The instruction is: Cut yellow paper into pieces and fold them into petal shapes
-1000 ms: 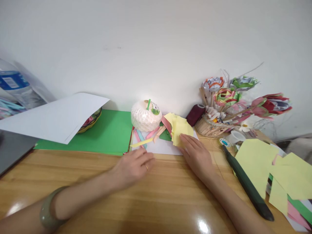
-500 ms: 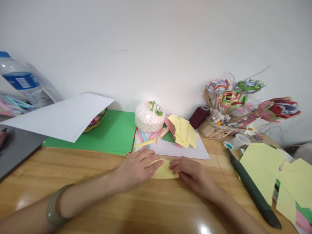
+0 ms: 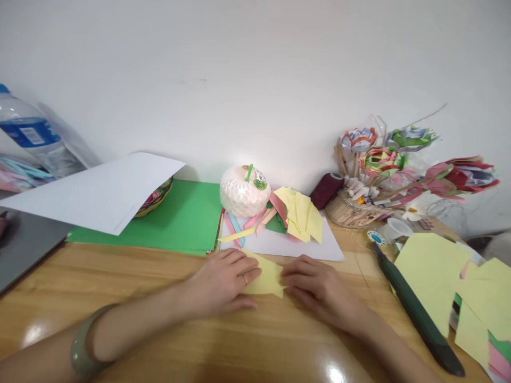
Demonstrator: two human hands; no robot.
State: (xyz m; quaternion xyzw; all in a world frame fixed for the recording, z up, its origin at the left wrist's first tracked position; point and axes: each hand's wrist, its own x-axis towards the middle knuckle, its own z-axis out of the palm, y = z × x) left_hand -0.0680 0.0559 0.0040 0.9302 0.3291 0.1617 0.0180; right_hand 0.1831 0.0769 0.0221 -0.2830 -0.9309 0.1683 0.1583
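A small yellow piece of paper (image 3: 265, 274) lies on the wooden table between my hands. My left hand (image 3: 227, 276), with a ring on one finger, rests flat across its left part, fingers stretched and thumb apart. At the opposite edge, the bent fingers of my right hand (image 3: 313, 284) pinch the paper's right end; the thumb is partly tucked underneath. Just behind, several cut yellow slips (image 3: 301, 213) and coloured strips lie on a white sheet (image 3: 327, 247).
A foam-wrapped round object (image 3: 244, 191) stands at the wall. Left are green sheets (image 3: 191, 213), white paper (image 3: 99, 191) and a bottle (image 3: 32, 133). Right are a basket of paper flowers (image 3: 351, 210), a maroon thread spool (image 3: 327, 190), a dark green knife-like tool (image 3: 419, 314) and yellow sheets (image 3: 433, 271).
The yellow paper now shows more of its surface and its corners, looking spread flatter. My left hand has shifted slightly left and its thumb shows; my right hand stays at the paper's right end.
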